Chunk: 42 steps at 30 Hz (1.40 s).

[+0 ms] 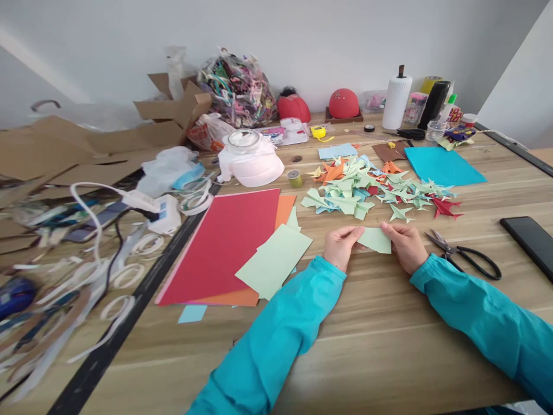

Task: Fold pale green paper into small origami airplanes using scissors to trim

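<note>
A small pale green piece of paper [377, 240] is stretched between my two hands, just above the wooden table [371, 346]. My left hand [339, 246] pinches its left end with thumb and fingers. At the right end, my right hand [406, 245] grips it the same way, thumb on top. Beyond my hands lies a pile of folded paper shapes [352, 187], mostly pale green, with some orange, red and blue. Black-handled scissors [464, 253] rest beside my right wrist. Near my left forearm are pale green sheets [274, 259] on a large red sheet [228, 242].
A phone [529, 242] lies at the right. Bright blue paper [444, 165] and a white bottle [396, 102] are farther back. A white cap [250, 164] and a small jar [294, 178] stand mid-table. Cables, a power strip [166, 213] and cardboard boxes [116, 144] crowd the left.
</note>
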Each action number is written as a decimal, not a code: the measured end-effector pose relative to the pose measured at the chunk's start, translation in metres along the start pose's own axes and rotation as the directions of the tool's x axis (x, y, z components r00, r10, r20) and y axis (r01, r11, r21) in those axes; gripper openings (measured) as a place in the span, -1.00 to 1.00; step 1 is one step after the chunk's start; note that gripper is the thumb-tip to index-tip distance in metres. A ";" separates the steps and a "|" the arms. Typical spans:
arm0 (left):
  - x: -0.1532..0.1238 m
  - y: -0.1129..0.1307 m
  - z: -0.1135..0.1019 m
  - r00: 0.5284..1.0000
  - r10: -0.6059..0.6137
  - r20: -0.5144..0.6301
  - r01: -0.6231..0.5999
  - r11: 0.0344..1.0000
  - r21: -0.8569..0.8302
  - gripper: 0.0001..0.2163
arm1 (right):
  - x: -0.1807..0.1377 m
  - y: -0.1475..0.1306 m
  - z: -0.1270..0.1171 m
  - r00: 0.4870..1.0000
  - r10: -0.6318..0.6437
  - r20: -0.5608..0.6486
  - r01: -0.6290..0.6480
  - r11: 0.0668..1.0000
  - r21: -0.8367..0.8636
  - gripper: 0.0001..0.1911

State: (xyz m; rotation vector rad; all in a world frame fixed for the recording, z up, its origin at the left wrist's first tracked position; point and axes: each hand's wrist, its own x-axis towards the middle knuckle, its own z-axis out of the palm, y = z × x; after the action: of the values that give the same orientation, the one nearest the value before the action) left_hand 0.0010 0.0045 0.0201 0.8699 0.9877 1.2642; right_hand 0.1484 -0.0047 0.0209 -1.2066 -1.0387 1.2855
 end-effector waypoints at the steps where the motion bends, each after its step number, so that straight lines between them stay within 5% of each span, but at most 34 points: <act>1: 0.000 0.000 0.000 1.000 -0.006 -0.006 0.006 1.000 0.003 -0.80 | 0.000 0.000 0.000 1.000 0.020 0.013 -0.020 1.000 0.016 -0.65; 6: -0.001 -0.001 -0.003 0.999 0.000 0.054 0.002 1.000 -0.027 -0.75 | 0.003 -0.002 0.001 0.996 0.087 -0.035 -0.079 0.981 0.177 -0.66; 10: -0.001 -0.003 -0.006 0.951 0.238 0.197 -0.263 0.959 0.111 -0.64 | 0.004 -0.009 0.001 0.982 0.181 -0.050 -0.162 0.950 0.268 -0.68; 14: -0.003 0.000 -0.006 0.851 0.403 0.336 -0.498 0.822 0.275 -0.79 | 0.003 -0.013 0.001 0.982 0.186 -0.016 -0.178 0.958 0.225 -0.68; 17: -0.006 0.001 -0.004 0.879 0.372 0.298 -0.457 0.835 0.306 -0.90 | 0.002 -0.011 0.001 0.988 0.147 0.044 -0.153 0.966 0.210 -0.64; 21: -0.007 0.003 -0.002 0.962 0.200 0.184 -0.248 0.921 0.300 -0.83 | 0.000 -0.004 0.000 0.992 0.007 0.124 -0.032 0.979 0.200 -0.57; 25: -0.007 0.002 -0.003 0.969 0.139 0.204 -0.202 0.921 0.334 -0.79 | -0.002 -0.001 0.000 0.991 -0.079 0.109 0.066 0.991 0.120 -0.68; 30: -0.009 0.000 -0.001 0.973 0.078 0.218 -0.142 0.945 0.296 -0.72 | 0.000 -0.003 0.001 0.998 -0.053 0.044 0.045 0.986 0.160 -0.80; 42: -0.005 0.000 -0.005 0.920 0.224 0.322 -0.333 0.879 0.342 -0.78 | 0.003 -0.002 -0.001 0.989 -0.103 0.103 0.092 0.990 0.108 -0.81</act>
State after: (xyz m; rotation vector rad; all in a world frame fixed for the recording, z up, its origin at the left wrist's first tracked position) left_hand -0.0038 -0.0011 0.0187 1.5076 0.9248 1.1593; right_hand 0.1492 -0.0019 0.0226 -1.0060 -1.0824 1.3229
